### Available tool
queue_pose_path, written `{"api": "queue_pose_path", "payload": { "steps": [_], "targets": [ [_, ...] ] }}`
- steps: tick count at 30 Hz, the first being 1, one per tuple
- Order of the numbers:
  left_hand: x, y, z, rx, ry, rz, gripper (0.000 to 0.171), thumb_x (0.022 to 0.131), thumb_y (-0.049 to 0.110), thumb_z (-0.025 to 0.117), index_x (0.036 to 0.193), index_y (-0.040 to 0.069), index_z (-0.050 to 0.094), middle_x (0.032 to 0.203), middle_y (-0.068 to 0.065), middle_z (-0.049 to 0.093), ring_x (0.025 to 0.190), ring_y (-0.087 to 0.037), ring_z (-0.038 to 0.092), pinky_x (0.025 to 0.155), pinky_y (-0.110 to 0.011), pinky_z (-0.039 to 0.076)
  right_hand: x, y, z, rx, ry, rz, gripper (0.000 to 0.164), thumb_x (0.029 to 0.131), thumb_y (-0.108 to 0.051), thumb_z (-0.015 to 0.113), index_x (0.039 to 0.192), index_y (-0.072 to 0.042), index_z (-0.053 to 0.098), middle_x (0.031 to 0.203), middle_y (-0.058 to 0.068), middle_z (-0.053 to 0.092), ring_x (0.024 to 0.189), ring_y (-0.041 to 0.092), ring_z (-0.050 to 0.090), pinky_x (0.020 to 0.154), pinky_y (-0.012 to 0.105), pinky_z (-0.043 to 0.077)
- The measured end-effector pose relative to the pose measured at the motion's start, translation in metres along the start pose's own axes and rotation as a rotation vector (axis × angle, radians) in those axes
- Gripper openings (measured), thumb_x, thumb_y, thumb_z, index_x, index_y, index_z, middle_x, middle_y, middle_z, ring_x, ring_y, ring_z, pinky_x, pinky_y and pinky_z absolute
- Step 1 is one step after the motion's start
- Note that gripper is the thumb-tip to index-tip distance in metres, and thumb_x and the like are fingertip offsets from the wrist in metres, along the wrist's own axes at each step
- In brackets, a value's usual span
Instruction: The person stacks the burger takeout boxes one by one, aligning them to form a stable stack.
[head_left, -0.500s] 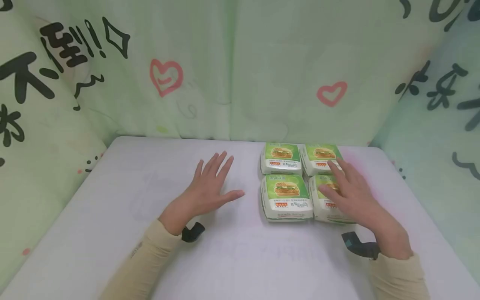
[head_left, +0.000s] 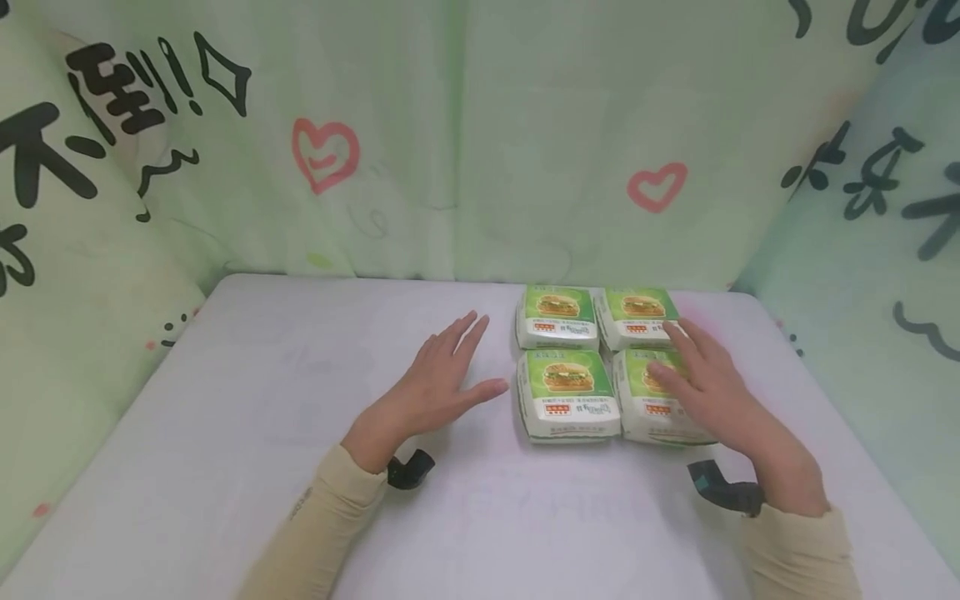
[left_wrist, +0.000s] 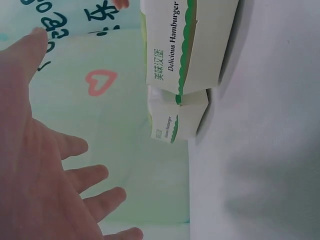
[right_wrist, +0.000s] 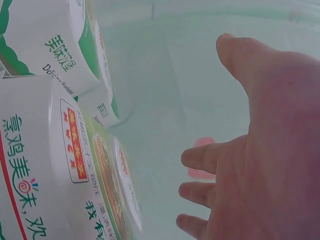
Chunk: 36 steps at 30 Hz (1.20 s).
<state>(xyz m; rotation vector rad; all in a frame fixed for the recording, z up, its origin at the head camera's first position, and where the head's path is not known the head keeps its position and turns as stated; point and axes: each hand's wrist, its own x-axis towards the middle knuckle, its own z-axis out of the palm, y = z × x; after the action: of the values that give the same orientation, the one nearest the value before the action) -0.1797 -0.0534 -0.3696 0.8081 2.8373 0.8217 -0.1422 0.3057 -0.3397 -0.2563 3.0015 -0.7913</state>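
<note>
Several green-and-white hamburger boxes, each with a burger picture on its lid, sit close together in two rows. The front left box and the front right box are nearer me; the back left box and the back right box stand behind. My left hand, thumb spread and fingers extended, is just left of the boxes, apart from them. Over the right-hand boxes reaches my right hand, fingers extended, partly covering both lids. Its palm shows a gap from the boxes in the right wrist view.
The white table ends at the back against a green printed curtain, which also rises on both sides. Each wrist wears a dark camera mount, the left mount and the right mount.
My left hand has moved right, closer to the boxes. My right hand has shifted slightly right relative to the boxes, which stay in place; the head view has turned a little.
</note>
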Motion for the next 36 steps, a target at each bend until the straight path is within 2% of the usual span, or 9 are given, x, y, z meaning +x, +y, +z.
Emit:
{"api": "queue_pose_path", "payload": {
  "steps": [9,13,18,26,36],
  "targets": [
    [0.007,0.013,0.0,-0.027,0.003,0.007,0.093,0.092,0.068,0.049,0.161,0.022,0.006,0.168,-0.002,0.009,0.154,-0.026,0.015,0.125,-0.048,0.017,-0.01,0.005,-0.011,0.067,-0.008,0.017,0.074,0.105,-0.042,0.039,0.159,-0.006,0.005,0.164,0.026,-0.005,0.148,0.053,-0.003,0.105,0.081,0.011],
    [0.012,0.021,0.002,-0.085,-0.002,0.009,0.094,0.091,0.067,0.052,0.161,0.024,0.005,0.168,0.001,0.009,0.154,-0.024,0.014,0.124,-0.048,0.019,-0.013,0.01,-0.012,0.073,0.004,0.012,0.075,0.105,-0.041,0.041,0.16,-0.007,0.004,0.164,0.026,-0.003,0.148,0.053,-0.003,0.104,0.082,0.011],
    [0.018,0.029,0.011,-0.154,-0.022,0.004,0.095,0.091,0.065,0.055,0.161,0.023,0.007,0.168,0.002,0.008,0.154,-0.024,0.015,0.123,-0.048,0.022,-0.013,0.014,-0.013,0.069,-0.008,0.03,0.078,0.104,-0.043,0.045,0.159,-0.005,0.005,0.164,0.025,-0.001,0.148,0.053,0.0,0.106,0.08,0.013],
    [0.024,0.035,0.031,-0.107,-0.081,0.034,0.097,0.09,0.066,0.057,0.161,0.018,0.011,0.167,-0.005,0.012,0.153,-0.026,0.019,0.123,-0.045,0.025,-0.011,0.017,-0.013,0.045,-0.042,0.057,0.084,0.1,-0.047,0.052,0.158,-0.002,0.01,0.164,0.026,0.001,0.148,0.052,0.003,0.107,0.078,0.016],
    [0.028,0.035,0.041,-0.141,-0.102,0.052,0.102,0.087,0.065,0.062,0.161,0.018,0.009,0.167,-0.005,0.01,0.154,-0.024,0.016,0.123,-0.043,0.024,-0.009,0.021,-0.016,0.009,-0.059,0.062,0.091,0.096,-0.05,0.058,0.158,-0.002,0.012,0.164,0.025,0.003,0.148,0.051,0.005,0.107,0.077,0.017]
  ]
}}
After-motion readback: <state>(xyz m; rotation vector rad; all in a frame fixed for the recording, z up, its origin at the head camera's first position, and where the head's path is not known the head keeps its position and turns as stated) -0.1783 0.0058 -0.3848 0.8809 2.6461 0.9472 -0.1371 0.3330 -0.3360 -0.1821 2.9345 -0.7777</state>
